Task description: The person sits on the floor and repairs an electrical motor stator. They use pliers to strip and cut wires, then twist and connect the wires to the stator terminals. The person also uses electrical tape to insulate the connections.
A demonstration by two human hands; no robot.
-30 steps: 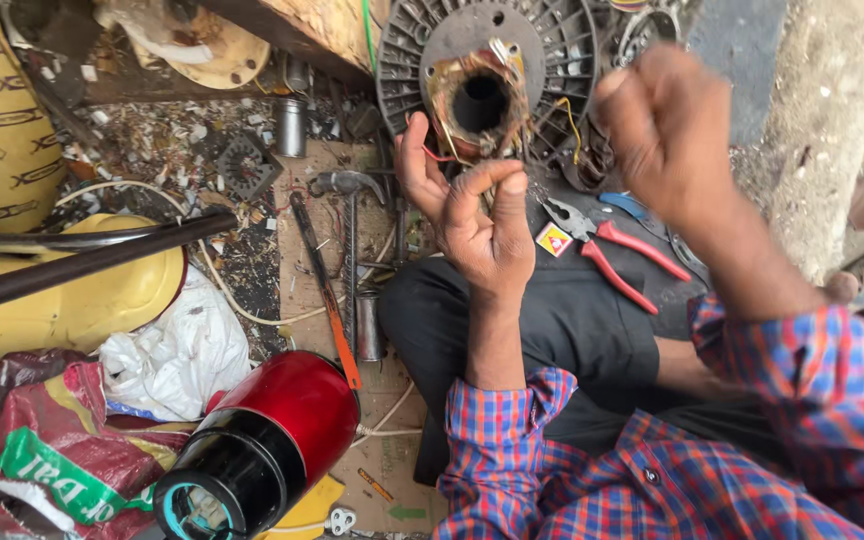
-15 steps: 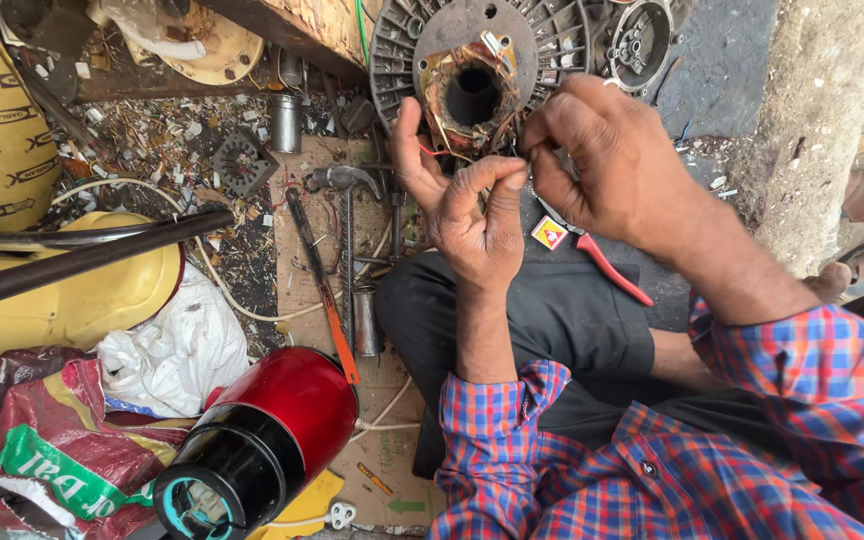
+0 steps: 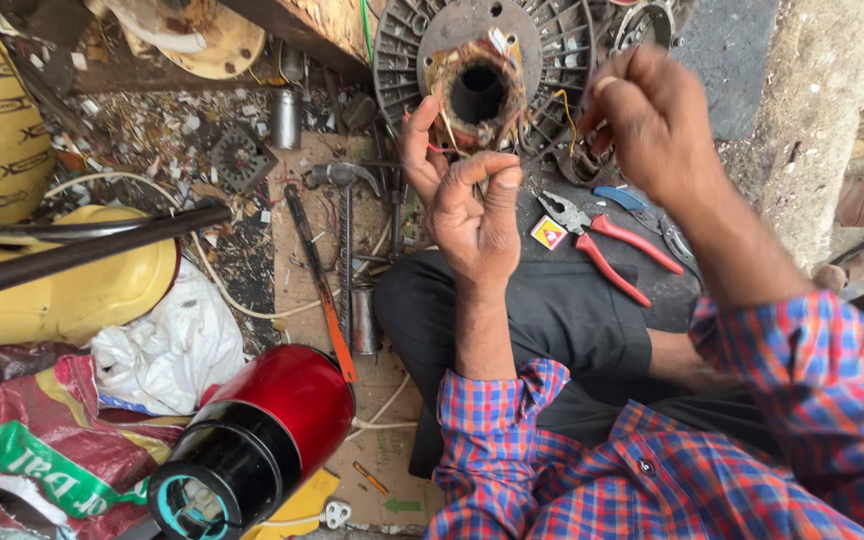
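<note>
At top centre of the frame: motor core point(image 3: 479, 60), a round ribbed metal disc with a dark bore ringed by copper windings.
Handling: looks heavy and rigid; the loose wires point(image 3: 562, 110) seem thin and easily snapped, so the ribbed rim is the safer hold.
Left hand point(image 3: 472, 205): fingers curled, thumb and forefinger pinched just below the core; what they pinch is too fine to tell.
Right hand point(image 3: 652, 120): closed on wires at the core's right edge.
Lower right of core: red-handled pliers point(image 3: 607, 240) lying on the lap.
Left: hammer point(image 3: 342, 180) on cardboard.

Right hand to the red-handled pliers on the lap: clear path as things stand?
Probably yes. The pliers lie bare on the dark trousers, just below the right hand, with nothing over them. The hand looks pinched on thin wires, so it may need to let go.
</note>
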